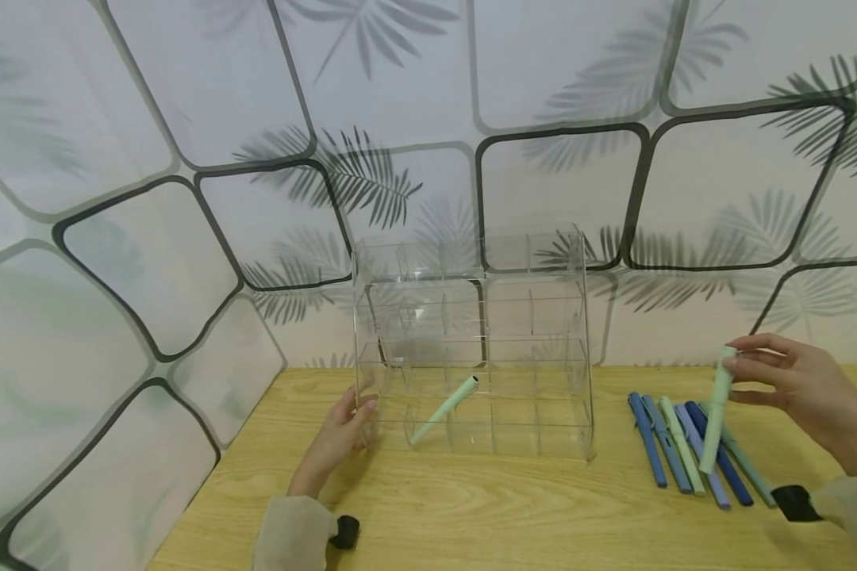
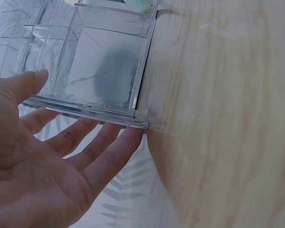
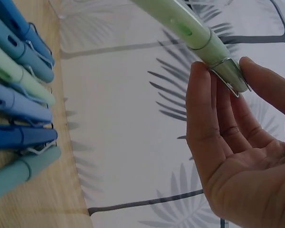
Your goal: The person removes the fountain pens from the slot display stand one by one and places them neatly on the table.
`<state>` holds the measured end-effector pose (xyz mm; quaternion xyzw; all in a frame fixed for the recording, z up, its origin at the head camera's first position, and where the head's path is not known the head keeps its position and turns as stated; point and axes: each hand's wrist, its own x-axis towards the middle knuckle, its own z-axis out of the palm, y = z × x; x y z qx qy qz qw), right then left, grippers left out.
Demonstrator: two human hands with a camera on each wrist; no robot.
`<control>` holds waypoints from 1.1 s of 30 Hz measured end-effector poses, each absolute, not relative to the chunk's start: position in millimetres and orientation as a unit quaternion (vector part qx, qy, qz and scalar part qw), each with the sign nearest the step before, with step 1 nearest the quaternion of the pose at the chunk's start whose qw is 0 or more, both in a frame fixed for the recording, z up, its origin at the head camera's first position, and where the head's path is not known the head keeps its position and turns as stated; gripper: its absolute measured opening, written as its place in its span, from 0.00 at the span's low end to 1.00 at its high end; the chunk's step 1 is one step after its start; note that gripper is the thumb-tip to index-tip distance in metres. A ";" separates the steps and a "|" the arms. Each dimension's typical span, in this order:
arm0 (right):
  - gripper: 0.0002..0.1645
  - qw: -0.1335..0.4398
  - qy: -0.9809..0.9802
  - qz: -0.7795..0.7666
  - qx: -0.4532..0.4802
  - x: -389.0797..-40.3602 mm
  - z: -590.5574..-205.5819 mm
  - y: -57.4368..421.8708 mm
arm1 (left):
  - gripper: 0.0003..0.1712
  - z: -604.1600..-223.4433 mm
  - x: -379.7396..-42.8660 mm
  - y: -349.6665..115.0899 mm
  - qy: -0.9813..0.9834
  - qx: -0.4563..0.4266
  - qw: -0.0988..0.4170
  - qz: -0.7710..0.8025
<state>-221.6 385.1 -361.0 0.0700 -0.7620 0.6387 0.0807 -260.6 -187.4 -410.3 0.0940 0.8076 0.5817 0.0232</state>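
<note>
A clear tiered organizer with several compartments stands on the table against the patterned backdrop. One light green pen leans diagonally in its lowest row, left of centre. My left hand rests at the organizer's left side, fingers extended along the side panel and thumb in front of it. On the right, my right hand pinches another light green pen by its clip end, between thumb and fingertips. That pen hangs tilted above the loose pens.
Below the right hand, several capped pens lie side by side: a blue one, a light green one, a lavender one and a dark blue one among them. The wooden table meets a leaf-patterned backdrop behind.
</note>
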 end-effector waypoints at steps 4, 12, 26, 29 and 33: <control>0.15 0.088 -0.799 0.592 0.049 -222.8 -361.4 387.7 | 0.32 -410.8 -260.8 -187.4 0.808 0.095 0.022 0.581; 0.13 0.074 -0.826 0.558 0.034 -224.0 -361.0 391.0 | 0.32 -411.8 -261.1 -187.9 0.807 0.093 0.025 0.583; 0.18 0.071 -0.878 0.472 0.028 -227.0 -364.8 401.5 | 0.31 -410.8 -261.2 -187.2 0.806 0.088 0.024 0.585; 0.26 0.068 -0.885 0.461 0.017 -229.3 -366.9 404.3 | 0.31 -411.0 -261.1 -187.1 0.806 0.086 0.022 0.586; 0.30 0.054 -0.894 0.445 0.000 -231.9 -370.6 408.1 | 0.31 -411.2 -260.9 -187.3 0.806 0.089 0.020 0.585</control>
